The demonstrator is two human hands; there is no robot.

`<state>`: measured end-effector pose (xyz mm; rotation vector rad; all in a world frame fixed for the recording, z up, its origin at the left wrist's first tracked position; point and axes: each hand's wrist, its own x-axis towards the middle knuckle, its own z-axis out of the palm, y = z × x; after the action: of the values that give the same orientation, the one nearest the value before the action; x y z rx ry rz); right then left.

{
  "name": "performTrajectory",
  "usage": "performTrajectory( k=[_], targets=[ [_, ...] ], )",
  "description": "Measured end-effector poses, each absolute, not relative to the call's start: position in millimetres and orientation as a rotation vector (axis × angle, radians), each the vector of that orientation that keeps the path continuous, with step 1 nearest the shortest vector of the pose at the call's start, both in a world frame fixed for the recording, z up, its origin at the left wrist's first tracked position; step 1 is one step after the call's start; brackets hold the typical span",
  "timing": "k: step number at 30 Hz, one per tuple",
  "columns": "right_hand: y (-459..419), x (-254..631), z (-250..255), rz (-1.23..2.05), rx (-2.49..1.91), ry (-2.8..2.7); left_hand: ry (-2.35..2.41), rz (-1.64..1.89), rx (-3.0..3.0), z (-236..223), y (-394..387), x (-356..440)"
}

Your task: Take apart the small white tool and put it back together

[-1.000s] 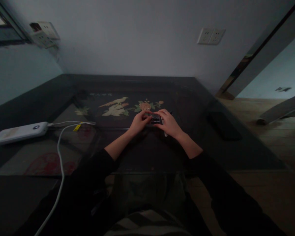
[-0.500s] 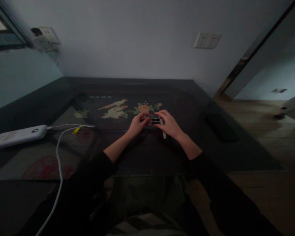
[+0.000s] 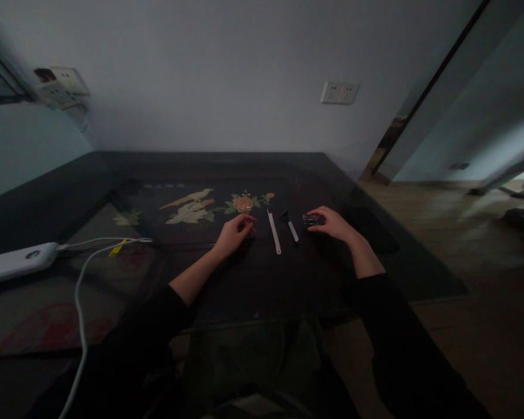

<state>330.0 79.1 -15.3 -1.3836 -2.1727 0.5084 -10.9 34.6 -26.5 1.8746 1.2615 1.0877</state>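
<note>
At the right of the table, my right hand [image 3: 335, 224] has its thumb and fingers closed around the edges of a small dark block with pale stripes [image 3: 312, 220]; its exact kind is too dim to tell. My left hand [image 3: 234, 234] rests over the tabletop below the painted flower, fingers loosely bent, with a gap between thumb and forefinger and nothing visible in it. Between the hands lie a slim white stick-like tool [image 3: 274, 233] with a hole at its near end and a small razor [image 3: 291, 228] with a dark head and pale handle.
The dark glass-topped table [image 3: 244, 285] bears a bird-and-flower picture. A black flat object [image 3: 373, 230] lies beyond my right hand. On the left are a white power bank [image 3: 21, 262] and a white cable [image 3: 81, 314]. Wall sockets [image 3: 339, 92] are behind.
My hands have moved apart, the right one carrying the dark block to the right. The white stick and razor now show between them. The view has shifted slightly.
</note>
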Motion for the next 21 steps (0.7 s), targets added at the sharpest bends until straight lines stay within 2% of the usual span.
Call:
performTrajectory(
  k=[21],
  targets=[
    [79.1, 335.9, -13.9, 0.653, -1.508, -2.216, 1.247, 1.034, 1.898, -28.2, 35.3, -10.4]
  ],
)
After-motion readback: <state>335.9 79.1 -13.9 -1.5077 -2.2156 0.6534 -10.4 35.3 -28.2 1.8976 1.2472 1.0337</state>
